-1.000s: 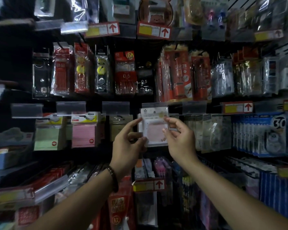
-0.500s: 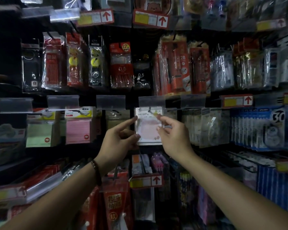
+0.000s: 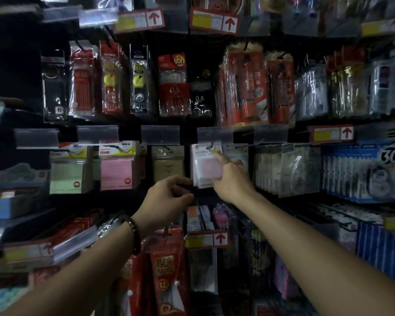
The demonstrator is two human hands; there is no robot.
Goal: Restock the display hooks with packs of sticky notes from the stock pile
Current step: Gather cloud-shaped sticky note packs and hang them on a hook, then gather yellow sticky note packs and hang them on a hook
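A person's right hand (image 3: 232, 179) lays a straight forefinger on a pink sticky-note pack (image 3: 204, 169) hanging from its display hook (image 3: 210, 147); whether the thumb pinches it cannot be told. The left hand (image 3: 167, 197), loosely curled and empty, hovers just beside the pack's lower corner.

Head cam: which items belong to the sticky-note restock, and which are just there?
In the job:
- clear-wrapped sticky-note pack, hanging at its hook
- right hand, index finger on that pack
- left hand, loosely curled by the pack's lower corner
- green sticky-note pack and pink sticky-note pack, hanging to the left

Just there:
- 0.5 refill packs
- 2B pencil packs
- blue correction-tape packs
- red packs below
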